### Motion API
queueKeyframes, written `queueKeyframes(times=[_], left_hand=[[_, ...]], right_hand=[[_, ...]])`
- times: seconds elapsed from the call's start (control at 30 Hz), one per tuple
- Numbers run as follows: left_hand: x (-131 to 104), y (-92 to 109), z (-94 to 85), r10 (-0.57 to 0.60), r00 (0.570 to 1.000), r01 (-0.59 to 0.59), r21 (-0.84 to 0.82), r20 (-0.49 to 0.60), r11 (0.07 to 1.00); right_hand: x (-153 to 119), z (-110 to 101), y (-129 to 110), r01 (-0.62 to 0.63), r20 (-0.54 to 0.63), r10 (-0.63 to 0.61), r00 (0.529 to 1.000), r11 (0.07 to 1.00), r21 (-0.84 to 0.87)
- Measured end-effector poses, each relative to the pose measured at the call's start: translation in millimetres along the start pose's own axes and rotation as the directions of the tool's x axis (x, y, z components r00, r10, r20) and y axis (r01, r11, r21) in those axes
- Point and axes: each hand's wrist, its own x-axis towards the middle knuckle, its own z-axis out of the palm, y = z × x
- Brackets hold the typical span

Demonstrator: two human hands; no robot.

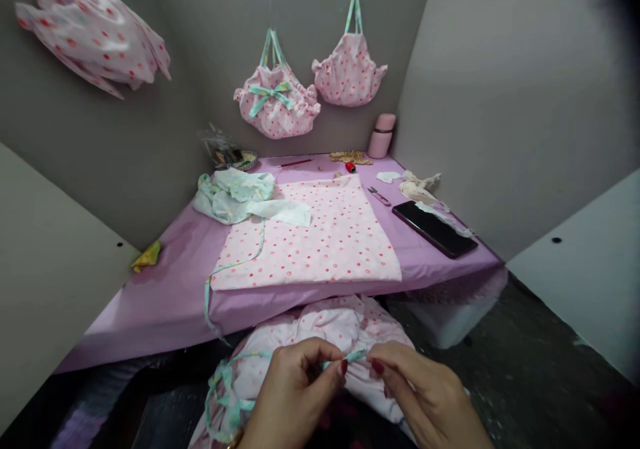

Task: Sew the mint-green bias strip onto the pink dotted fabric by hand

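At lap level, my left hand (310,379) pinches a narrow mint-green fabric strip (356,355) between thumb and fingertips. My right hand (420,385) is closed in a pinch at the strip's other end, close beside the left. Whether a needle is in its fingers is too small to see. Below both hands, pink dotted fabric (320,322) lies bunched over my lap. A loose tangle of mint-green strip (225,395) hangs left of my left hand.
A flat pink dotted cloth (325,249) covers the middle of the purple-covered table (175,289), with mint-green fabric (233,195) on it. Small scissors (379,197), a phone (434,227), red thread (351,167) and a pink flask (382,135) stand rightward. Dotted garments (277,105) hang behind.
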Motion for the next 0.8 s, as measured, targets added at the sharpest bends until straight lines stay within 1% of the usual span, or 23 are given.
queueKeyframes(times=[0.1,0.17,0.33,0.43,0.6,0.8], left_hand=[[-0.2,0.5,0.4,-0.003,1.0,0.003,-0.014,0.021,1.0],[-0.5,0.9,-0.1,0.002,1.0,-0.002,-0.018,0.027,1.0],[-0.8,-0.1,-1.0,0.002,1.0,-0.001,-0.058,0.02,0.998],[-0.5,-1.1,-0.7,-0.007,0.999,0.01,-0.08,0.033,0.997],[-0.4,-1.6,0.0,-0.008,1.0,0.011,-0.101,0.027,0.995],[-0.3,0.2,0.2,-0.017,0.999,0.021,-0.126,0.034,0.992]], right_hand=[[-1.5,6.3,1.7,0.001,0.084,-0.003,0.996,1.0,0.024],[-2.2,9.4,3.9,-0.005,0.106,0.001,0.994,0.999,0.033],[-2.5,9.1,6.2,0.037,0.07,-0.036,0.997,0.999,-0.012],[-2.6,8.1,5.6,0.03,0.054,-0.029,0.998,0.999,-0.022],[-0.9,7.2,2.7,-0.013,0.079,0.015,0.997,0.999,-0.029],[0.1,6.5,0.7,-0.01,0.08,0.012,0.997,1.0,-0.026]])
